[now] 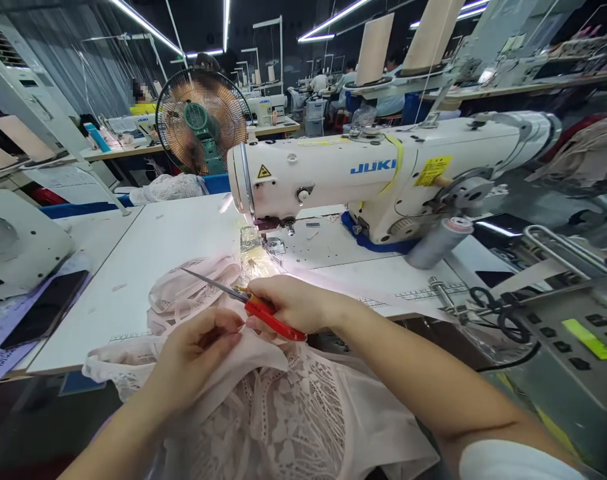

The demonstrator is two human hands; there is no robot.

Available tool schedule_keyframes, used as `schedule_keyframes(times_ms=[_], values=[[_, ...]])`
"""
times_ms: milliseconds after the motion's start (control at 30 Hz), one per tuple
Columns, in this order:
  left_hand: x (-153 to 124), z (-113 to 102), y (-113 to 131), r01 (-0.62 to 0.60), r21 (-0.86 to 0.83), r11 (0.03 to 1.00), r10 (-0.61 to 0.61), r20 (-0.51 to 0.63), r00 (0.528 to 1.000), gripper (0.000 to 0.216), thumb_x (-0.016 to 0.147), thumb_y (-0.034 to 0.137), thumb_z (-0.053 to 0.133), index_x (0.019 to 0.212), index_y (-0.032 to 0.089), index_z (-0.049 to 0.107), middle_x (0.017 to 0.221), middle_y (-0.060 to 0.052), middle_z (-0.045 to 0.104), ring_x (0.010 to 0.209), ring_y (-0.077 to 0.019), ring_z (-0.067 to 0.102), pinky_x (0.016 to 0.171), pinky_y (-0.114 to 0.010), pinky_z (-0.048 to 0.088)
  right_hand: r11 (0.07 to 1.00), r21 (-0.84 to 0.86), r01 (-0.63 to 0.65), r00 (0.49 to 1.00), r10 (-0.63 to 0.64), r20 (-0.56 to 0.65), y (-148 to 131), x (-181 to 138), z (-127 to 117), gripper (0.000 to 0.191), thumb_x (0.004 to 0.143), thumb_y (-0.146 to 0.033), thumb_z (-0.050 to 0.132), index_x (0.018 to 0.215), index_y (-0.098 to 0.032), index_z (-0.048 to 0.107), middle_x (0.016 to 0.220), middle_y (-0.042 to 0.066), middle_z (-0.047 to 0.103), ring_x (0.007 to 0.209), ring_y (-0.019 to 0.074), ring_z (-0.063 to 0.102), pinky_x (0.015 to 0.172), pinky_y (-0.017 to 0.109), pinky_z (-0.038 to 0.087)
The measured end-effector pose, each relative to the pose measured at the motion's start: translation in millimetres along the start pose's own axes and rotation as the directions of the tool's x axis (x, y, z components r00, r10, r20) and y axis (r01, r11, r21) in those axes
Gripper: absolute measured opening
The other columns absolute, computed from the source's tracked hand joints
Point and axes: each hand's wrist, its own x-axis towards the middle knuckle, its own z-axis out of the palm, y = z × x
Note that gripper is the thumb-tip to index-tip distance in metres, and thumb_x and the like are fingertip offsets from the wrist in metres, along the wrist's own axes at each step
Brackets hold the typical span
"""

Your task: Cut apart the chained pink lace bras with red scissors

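Note:
A pale pink lace garment (303, 413) hangs over the table's front edge, and part of it lies bunched on the white top. My left hand (198, 357) pinches the edge of its sheer fabric between thumb and fingers. Close beside it, my right hand (288, 303) is closed around red-handled scissors (271, 319), whose blades point left above the cloth. My right fingertips are near the pinched fabric; whether they touch it I cannot tell. Behind both hands stands a white sewing machine (323, 173), its needle area lit.
A grey thread cone (441, 241) leans right of the machine, near a metal control box (573, 347). At left, a black phone (46, 310) lies on purple paper beside another machine (21, 240). A large fan (203, 123) stands behind the table. People sit farther back.

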Motion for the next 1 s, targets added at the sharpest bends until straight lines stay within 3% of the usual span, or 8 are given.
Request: schedule_keyframes(times_ms=[133,333,500,767,833,900,967,1000], values=[[4.6,-1.3,6.1,0.031,-0.05,0.998,-0.029,0.04,0.999,0.009,0.081,0.021,0.058,0.072,0.02,0.059,0.075,0.0,0.06,0.071,-0.0137,0.056,0.065,-0.021,0.046,0.992,-0.119,0.047,0.999,-0.049,-0.01,-5.3,-0.1,-2.9,0.029,0.072,-0.01,0.061,0.065,-0.021,0.035,0.062,-0.007,0.048,0.056,0.0091,0.043,0.049,0.021,0.028],[8.9,-2.1,8.3,0.121,-0.057,0.991,-0.117,0.061,0.991,0.01,0.079,0.025,0.061,0.072,0.018,0.059,0.07,0.0,0.059,0.066,-0.0136,0.054,0.06,-0.023,0.045,0.986,-0.156,0.05,0.999,-0.048,0.021,-10.4,-0.8,-5.4,0.027,0.073,-0.014,0.062,0.067,-0.021,0.036,0.061,-0.006,0.049,0.057,0.0098,0.043,0.05,0.021,0.029],[8.7,-4.7,3.3,0.17,-0.04,0.985,-0.166,0.092,0.982,0.013,0.08,0.029,0.06,0.077,0.017,0.06,0.076,-0.003,0.062,0.071,-0.0169,0.057,0.065,-0.027,0.047,0.981,-0.189,0.047,0.998,-0.037,0.056,-11.7,-1.2,-5.5,0.025,0.073,-0.012,0.062,0.069,-0.02,0.038,0.062,-0.006,0.047,0.057,0.0105,0.04,0.051,0.022,0.028],[10.7,-3.0,11.0,0.196,-0.145,0.97,-0.166,0.195,0.967,0.015,0.078,0.032,0.062,0.081,0.018,0.066,0.079,-0.004,0.068,0.08,-0.0208,0.062,0.071,-0.028,0.049,0.964,-0.228,0.139,0.99,-0.143,-0.003,-5.8,1.9,0.5,0.029,0.068,-0.004,0.056,0.068,-0.021,0.032,0.066,-0.006,0.041,0.059,0.0108,0.038,0.053,0.022,0.03],[9.9,-3.9,10.1,0.209,-0.193,0.958,-0.177,0.173,0.969,0.015,0.077,0.033,0.063,0.079,0.019,0.066,0.078,-0.002,0.067,0.077,-0.0187,0.061,0.069,-0.025,0.048,0.977,-0.176,0.124,0.987,-0.14,-0.079,-4.2,-0.5,5.4,0.026,0.068,-0.005,0.057,0.071,-0.021,0.036,0.066,-0.005,0.042,0.059,0.0111,0.039,0.053,0.022,0.031],[8.5,-6.3,6.8,0.224,-0.238,0.945,-0.202,0.114,0.973,0.014,0.077,0.033,0.065,0.079,0.019,0.065,0.075,-0.001,0.064,0.069,-0.015,0.058,0.062,-0.022,0.046,0.994,-0.045,0.1,0.968,-0.108,-0.228,-2.6,-7.9,11.1,0.02,0.073,-0.015,0.059,0.082,-0.021,0.042,0.07,-0.004,0.046,0.061,0.0122,0.043,0.055,0.023,0.034],[6.7,-9.1,3.3,0.255,-0.294,0.921,-0.245,0.072,0.967,0.015,0.077,0.034,0.067,0.078,0.019,0.064,0.07,0.001,0.061,0.062,-0.0122,0.054,0.057,-0.02,0.042,0.991,0.115,0.066,0.936,-0.021,-0.352,-1.3,-20.9,16.5,0.022,0.079,-0.029,0.058,0.093,-0.022,0.043,0.077,-0.002,0.05,0.066,0.0141,0.049,0.058,0.025,0.039],[6.0,-10.4,2.2,0.275,-0.332,0.902,-0.267,0.069,0.961,0.016,0.076,0.034,0.068,0.078,0.019,0.063,0.069,0.002,0.061,0.061,-0.0116,0.053,0.056,-0.019,0.041,0.986,0.166,0.029,0.934,0.033,-0.357,-0.8,-28.8,18.8,0.023,0.081,-0.035,0.056,0.094,-0.022,0.042,0.079,0.0,0.051,0.068,0.015,0.05,0.058,0.025,0.041]])
